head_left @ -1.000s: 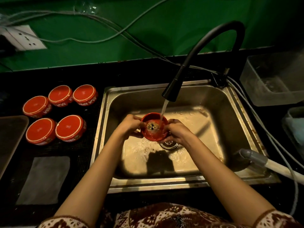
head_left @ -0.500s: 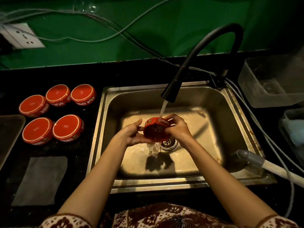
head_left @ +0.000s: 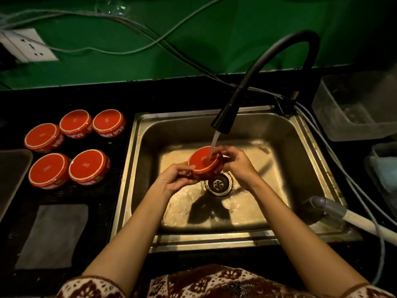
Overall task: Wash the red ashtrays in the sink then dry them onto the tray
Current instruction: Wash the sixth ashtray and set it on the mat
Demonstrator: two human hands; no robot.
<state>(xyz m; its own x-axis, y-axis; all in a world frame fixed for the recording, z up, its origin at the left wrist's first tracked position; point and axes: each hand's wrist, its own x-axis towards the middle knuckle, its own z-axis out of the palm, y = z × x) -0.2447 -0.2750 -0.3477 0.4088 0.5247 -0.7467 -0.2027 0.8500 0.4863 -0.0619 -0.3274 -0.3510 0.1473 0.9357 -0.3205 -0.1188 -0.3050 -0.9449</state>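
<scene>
While water [head_left: 214, 140] from the tap [head_left: 223, 123] falls on it, the red ashtray [head_left: 202, 162] is upside down over the sink [head_left: 137, 168], with the left hand [head_left: 174, 180] curled round one side and the right hand [head_left: 239, 166] pinching the other.

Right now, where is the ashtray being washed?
Head view, centre: the ashtray is held between left hand and right hand over the sink, under the faucet.

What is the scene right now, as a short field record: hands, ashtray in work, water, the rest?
left hand: grips held ashtray at its left side
right hand: grips its right side
held ashtray: base up, over the sink drain, under the stream
faucet: running
counter ashtrays: five, base up, left of sink
tray: far left edge, partly in view
cloth: flat, nearer than the five
</scene>
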